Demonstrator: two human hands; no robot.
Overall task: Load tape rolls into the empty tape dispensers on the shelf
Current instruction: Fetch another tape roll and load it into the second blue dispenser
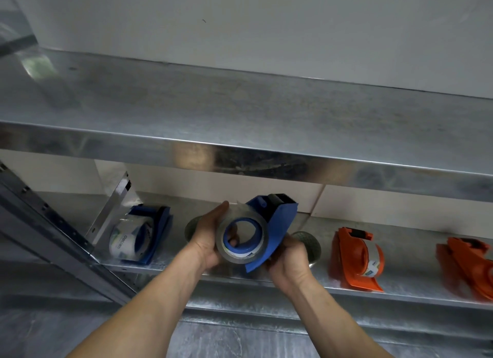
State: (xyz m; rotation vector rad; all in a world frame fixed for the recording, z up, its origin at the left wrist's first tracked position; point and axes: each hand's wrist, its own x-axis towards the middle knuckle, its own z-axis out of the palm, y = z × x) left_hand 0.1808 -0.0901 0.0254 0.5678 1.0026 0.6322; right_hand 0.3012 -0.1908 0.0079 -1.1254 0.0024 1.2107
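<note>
A blue tape dispenser (280, 221) is held up in front of the lower shelf (400, 288). A clear tape roll (262, 244) sits on its blue hub. My left hand (206, 236) grips the roll from the left, fingers curled over its edge and into the core. My right hand (289, 264) holds the dispenser from below at its handle end. On the shelf, a second blue dispenser (144, 237) with a roll lies at the left. An orange dispenser (356, 259) with a roll stands at the right, and another orange dispenser (469, 267) is at the far right edge.
Two loose tape rolls lie on the shelf behind my hands, one on the left (192, 228) and one on the right (308, 244). A metal upper shelf (240, 112) overhangs. A slanted metal upright (53, 224) runs down the left. White wall behind.
</note>
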